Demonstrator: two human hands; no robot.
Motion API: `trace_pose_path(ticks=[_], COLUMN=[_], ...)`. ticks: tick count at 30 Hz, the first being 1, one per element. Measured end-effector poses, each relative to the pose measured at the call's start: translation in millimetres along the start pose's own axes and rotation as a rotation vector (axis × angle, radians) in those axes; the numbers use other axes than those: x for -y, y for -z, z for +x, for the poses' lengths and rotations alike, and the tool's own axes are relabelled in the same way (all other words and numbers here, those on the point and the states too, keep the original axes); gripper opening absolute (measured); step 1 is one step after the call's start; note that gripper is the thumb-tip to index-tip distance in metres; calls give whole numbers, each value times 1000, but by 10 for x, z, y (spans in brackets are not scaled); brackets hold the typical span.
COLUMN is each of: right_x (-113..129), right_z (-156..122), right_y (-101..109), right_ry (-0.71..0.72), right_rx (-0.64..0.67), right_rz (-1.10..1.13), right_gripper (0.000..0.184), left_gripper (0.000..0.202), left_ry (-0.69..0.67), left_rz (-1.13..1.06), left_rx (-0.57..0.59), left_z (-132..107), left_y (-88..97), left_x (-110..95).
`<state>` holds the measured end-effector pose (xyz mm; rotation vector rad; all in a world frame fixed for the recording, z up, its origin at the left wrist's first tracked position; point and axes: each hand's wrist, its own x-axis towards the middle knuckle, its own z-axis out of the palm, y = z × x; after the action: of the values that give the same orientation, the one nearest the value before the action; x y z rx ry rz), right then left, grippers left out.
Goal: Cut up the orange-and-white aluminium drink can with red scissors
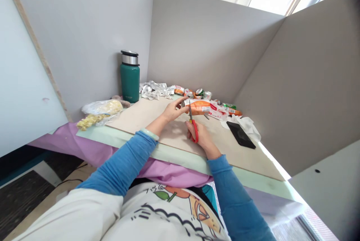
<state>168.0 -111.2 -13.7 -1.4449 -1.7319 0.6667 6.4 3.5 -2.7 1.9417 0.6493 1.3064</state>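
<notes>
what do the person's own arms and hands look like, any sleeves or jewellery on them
The left hand and right hand wear no gloves. The left sleeve and right sleeve are plain blue and wrinkled. A pale bangle sits at the left sleeve's end; none shows on the right. A white sleeve overlaps the blue higher up the left arm.

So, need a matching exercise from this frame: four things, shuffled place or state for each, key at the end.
Things
1. Scissors
2. Orange-and-white can nearest the wearer
3. Insulated bottle
4. Smartphone

Place or state
A. Standing upright, with a green body
B. Black, lying beside a crumpled white sheet
C. Held by its red handle in the right hand
D. Held at its left end by the left hand

Pairs: 1-C, 2-D, 3-A, 4-B
</notes>
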Motion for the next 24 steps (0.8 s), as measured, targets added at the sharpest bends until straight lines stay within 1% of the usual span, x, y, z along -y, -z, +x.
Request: trace_pose_path(ticks=[14,24], right_x=[-16,35], right_z=[2,-11], right_y=[4,13], right_ry=[20,2], right_rx=[6,2], right_rz=[7,0], right_gripper=[44,41], left_gripper=[66,67], left_ry=[-10,5], left_rz=[-30,9], left_rx=[2,1], left_z=[-3,-2], left_y=[-2,3], left_x=[-5,-12])
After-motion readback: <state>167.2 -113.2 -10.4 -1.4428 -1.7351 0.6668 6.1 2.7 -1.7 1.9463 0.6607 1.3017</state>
